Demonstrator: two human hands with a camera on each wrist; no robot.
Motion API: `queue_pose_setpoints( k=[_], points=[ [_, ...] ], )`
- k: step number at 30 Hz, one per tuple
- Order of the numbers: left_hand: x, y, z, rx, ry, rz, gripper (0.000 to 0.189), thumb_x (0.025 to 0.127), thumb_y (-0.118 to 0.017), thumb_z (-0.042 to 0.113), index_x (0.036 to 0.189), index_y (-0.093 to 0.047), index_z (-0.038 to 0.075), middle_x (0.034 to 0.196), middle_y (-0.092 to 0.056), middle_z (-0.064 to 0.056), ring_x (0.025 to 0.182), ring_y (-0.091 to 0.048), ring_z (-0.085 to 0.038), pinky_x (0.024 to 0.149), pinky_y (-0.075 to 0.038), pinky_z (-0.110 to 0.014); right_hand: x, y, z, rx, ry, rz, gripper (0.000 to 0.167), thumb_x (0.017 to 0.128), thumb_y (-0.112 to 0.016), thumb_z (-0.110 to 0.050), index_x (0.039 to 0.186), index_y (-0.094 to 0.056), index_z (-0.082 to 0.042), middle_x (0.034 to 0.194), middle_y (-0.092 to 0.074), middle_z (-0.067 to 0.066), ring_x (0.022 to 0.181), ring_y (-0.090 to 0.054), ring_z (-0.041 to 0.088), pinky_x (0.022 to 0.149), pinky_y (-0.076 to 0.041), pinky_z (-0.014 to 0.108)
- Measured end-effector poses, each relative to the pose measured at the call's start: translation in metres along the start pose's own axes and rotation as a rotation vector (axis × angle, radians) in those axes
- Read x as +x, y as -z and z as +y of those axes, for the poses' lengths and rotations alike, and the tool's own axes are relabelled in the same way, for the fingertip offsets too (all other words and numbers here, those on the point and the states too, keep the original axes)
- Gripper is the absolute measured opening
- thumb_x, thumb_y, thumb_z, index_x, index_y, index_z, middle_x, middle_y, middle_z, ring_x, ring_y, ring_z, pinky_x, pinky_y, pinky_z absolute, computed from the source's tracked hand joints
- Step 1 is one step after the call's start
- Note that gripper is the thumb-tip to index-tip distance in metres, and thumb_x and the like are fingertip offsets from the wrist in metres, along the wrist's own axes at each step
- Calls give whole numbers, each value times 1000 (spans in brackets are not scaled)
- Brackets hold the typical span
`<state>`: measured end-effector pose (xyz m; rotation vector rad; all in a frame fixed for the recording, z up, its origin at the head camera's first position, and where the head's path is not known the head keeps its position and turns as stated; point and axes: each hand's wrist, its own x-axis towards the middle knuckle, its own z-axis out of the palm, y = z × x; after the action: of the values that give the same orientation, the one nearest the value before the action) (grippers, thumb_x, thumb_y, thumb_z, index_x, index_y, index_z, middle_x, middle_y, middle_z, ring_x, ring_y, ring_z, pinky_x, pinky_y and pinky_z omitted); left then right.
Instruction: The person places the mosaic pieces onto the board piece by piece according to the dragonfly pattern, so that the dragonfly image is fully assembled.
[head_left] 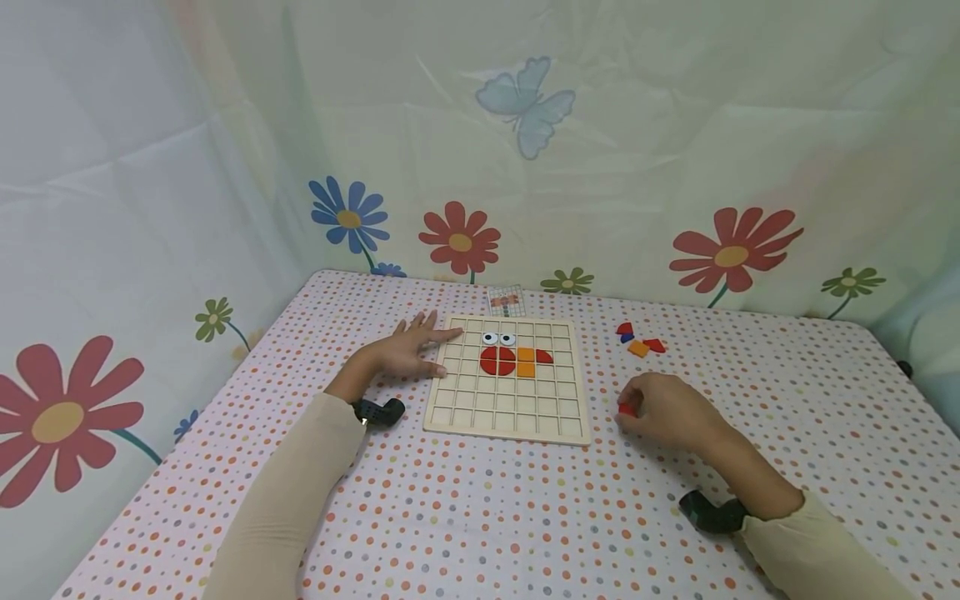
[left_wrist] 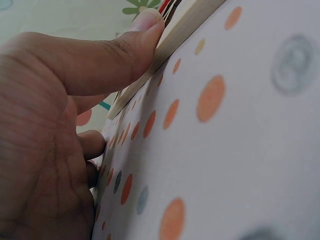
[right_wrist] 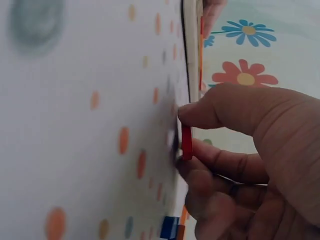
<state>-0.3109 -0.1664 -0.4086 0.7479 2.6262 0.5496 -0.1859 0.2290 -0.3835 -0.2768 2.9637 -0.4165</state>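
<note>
A wooden grid board lies flat on the table. In its cells sit two eye tiles, red rounded pieces, orange pieces and a red piece at their right. My left hand is spread at the board's left side, its thumb resting on the rim and the index fingertip over the edge. Right of the board, close over the table, my right hand pinches a small red tile between thumb and fingers. The fingers hide part of this tile.
Beyond the right hand lie loose pieces: red ones, a blue one and an orange one. A small printed pattern card lies behind the board. A flowered curtain hangs behind the dotted tablecloth.
</note>
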Motion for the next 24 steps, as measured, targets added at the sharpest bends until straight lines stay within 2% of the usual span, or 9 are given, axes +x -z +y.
queue_pose_setpoints(
  k=[8,13,24],
  points=[
    [0,-1,-3,10,10,0,77,89,-64,50,156,-26,36,166,9,-13,153,16,-33,121,10,-58,0,3,-2,13,-4,3,33,80,-78,-25,99,-68,1,81,-68,5,65,-53,15,54,-45,27],
    [1,-1,-4,11,13,-1,78,89,-64,50,155,-26,37,166,9,-13,153,15,-32,121,10,-58,3,5,-11,36,23,17,34,81,-76,-25,101,-68,0,79,-67,4,61,-51,14,51,-43,26],
    [1,-1,-1,5,7,-7,78,89,-64,51,156,-25,37,166,8,-13,153,15,-33,121,10,-59,35,8,-43,77,148,32,30,84,-74,-29,100,-68,-4,78,-63,2,60,-49,13,52,-41,25]
  ],
)
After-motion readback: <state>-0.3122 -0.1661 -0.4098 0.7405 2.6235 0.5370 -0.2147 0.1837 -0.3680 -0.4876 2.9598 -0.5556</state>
